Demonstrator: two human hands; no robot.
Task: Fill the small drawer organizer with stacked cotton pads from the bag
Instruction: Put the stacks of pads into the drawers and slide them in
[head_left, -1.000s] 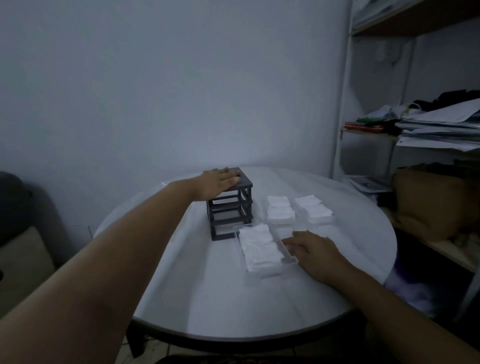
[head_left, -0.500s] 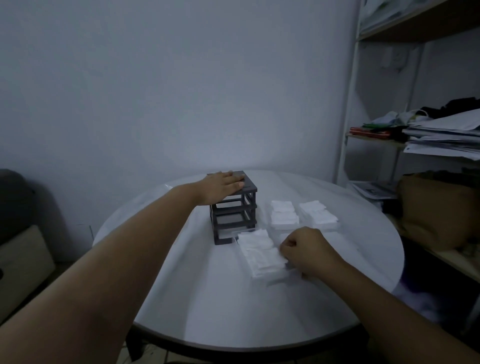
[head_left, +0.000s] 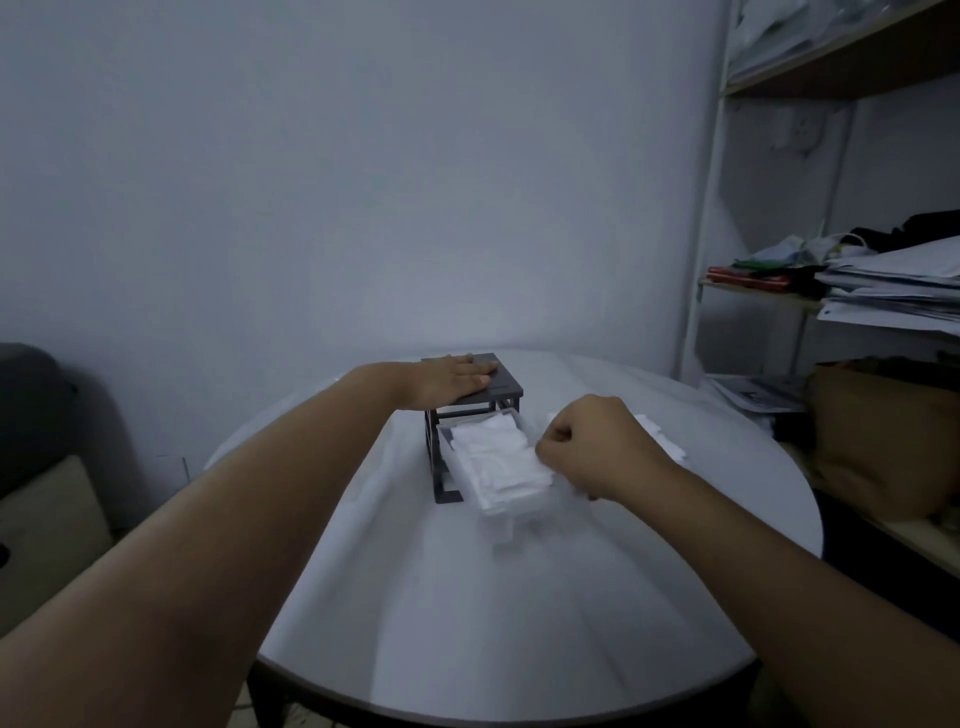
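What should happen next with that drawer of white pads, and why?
Probably push the drawer fully into the dark frame: it is only partly inside, the right hand grips it, and the left hand rests flat on the frame's top.

Dark grey open-frame organizer (head_left: 503, 383), upright toward 12 o'clock on the round worktop (head_left: 467, 623). Clear drawer (head_left: 506, 522) with its back end in the upper slot, front end sticking out toward 6 o'clock, motion-blurred, gripped at its 3 o'clock side by the right hand (head_left: 597, 447). White cotton pads (head_left: 493, 457) stacked inside, overlapping, up to the rim. More white pads (head_left: 667, 444) at 3 o'clock of the organizer, mostly hidden.
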